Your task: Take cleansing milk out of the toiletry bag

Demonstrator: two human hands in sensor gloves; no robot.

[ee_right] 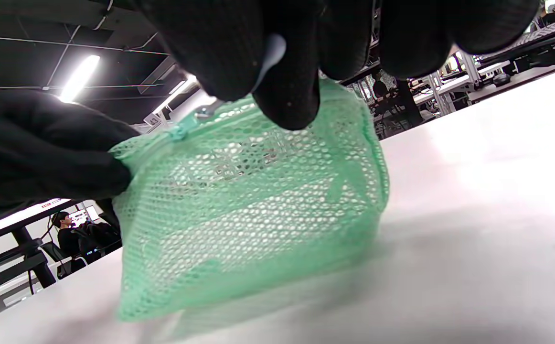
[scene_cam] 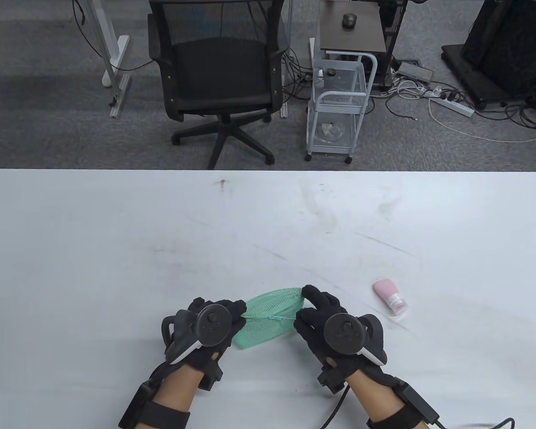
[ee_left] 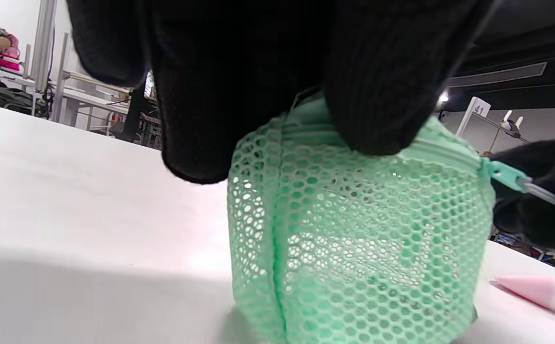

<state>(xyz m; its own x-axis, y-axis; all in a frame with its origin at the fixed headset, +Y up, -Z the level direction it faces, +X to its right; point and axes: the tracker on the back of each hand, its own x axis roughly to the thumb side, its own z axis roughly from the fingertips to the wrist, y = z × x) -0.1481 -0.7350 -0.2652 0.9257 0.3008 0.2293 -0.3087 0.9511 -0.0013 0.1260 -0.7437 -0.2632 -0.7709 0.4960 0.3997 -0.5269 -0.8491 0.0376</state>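
Note:
A green mesh toiletry bag (scene_cam: 268,319) stands on the white table near its front edge, between my two hands. My left hand (scene_cam: 230,315) pinches the bag's top left end; in the left wrist view my fingers (ee_left: 373,95) press on the top seam of the bag (ee_left: 354,239). My right hand (scene_cam: 306,308) pinches the zipper pull (ee_left: 521,184) at the bag's right side; the right wrist view shows the pull (ee_right: 270,52) between my fingertips above the bag (ee_right: 258,210). A pink cleansing milk tube (scene_cam: 389,300) lies on the table to the right of the bag, also in the left wrist view (ee_left: 540,291).
The table (scene_cam: 161,250) stretches wide behind and beside the bag. Beyond its far edge stand a black office chair (scene_cam: 219,76) and a white wire trolley (scene_cam: 339,107) on the floor.

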